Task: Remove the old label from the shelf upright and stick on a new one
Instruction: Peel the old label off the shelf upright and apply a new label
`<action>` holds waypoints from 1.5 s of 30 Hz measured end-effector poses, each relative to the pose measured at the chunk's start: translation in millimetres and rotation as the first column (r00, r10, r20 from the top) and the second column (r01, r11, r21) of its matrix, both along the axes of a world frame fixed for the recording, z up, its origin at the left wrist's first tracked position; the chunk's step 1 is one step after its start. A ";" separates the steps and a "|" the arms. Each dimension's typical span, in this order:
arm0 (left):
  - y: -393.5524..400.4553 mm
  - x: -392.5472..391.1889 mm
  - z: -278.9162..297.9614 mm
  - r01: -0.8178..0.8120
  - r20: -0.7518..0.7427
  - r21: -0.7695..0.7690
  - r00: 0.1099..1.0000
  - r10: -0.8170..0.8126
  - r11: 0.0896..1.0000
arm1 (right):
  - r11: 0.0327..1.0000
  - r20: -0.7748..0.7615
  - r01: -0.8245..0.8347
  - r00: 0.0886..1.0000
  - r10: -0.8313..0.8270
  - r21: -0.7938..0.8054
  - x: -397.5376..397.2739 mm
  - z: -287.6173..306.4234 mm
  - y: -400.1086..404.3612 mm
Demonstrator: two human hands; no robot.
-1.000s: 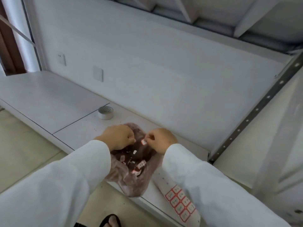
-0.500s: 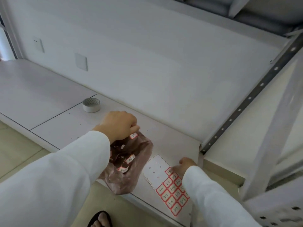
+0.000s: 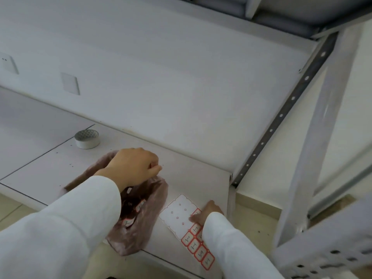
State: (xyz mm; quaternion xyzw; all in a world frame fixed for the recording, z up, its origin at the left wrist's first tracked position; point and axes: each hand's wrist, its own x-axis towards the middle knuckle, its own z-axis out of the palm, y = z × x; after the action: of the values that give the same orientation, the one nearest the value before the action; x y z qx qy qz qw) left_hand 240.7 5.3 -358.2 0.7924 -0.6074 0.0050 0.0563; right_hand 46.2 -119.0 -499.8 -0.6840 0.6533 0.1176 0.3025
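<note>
Head view: label sheet near shelf edge.

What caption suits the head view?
Left hand over a brown bag; right hand on the label sheet.

- Looks like a storeroom or stockroom; metal racking, not home furniture.
- Grey perforated shelf upright runs up and away to the right of the right hand, with a row of bolt holes.
- More punched steel frame at far right, blurred.
- White shelf board under both hands; underside of an upper shelf level overhead.
- Plain white wall behind, with two wall plates far left of the left hand.
- Sheet of red-bordered number labels under the right hand: inventory tagging.
- Long white sleeves, lab-coat style; tiled floor below.
</note>
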 end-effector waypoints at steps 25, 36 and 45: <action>-11.7 -36.7 -0.7 0.068 -0.294 -0.073 0.952 -0.087 0.995 | 0.985 0.584 -0.148 0.793 0.175 -0.094 28.4 105.2 19.6; -9.9 -51.2 21.2 -0.053 -0.487 -0.267 0.869 -0.088 0.962 | 0.856 0.547 -0.348 0.661 0.514 -0.383 14.9 172.5 47.5; -4.2 -44.5 18.2 0.008 -0.609 -0.224 0.780 -0.146 0.975 | 0.772 0.371 -0.436 0.695 0.616 -0.463 11.1 177.8 48.5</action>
State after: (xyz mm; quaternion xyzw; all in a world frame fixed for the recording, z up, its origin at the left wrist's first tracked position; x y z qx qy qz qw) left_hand 196.2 1.1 -340.1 0.7136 -0.5831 -0.1948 0.3359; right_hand 57.4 -70.5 -321.9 -0.8913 0.3332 -0.0966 0.2918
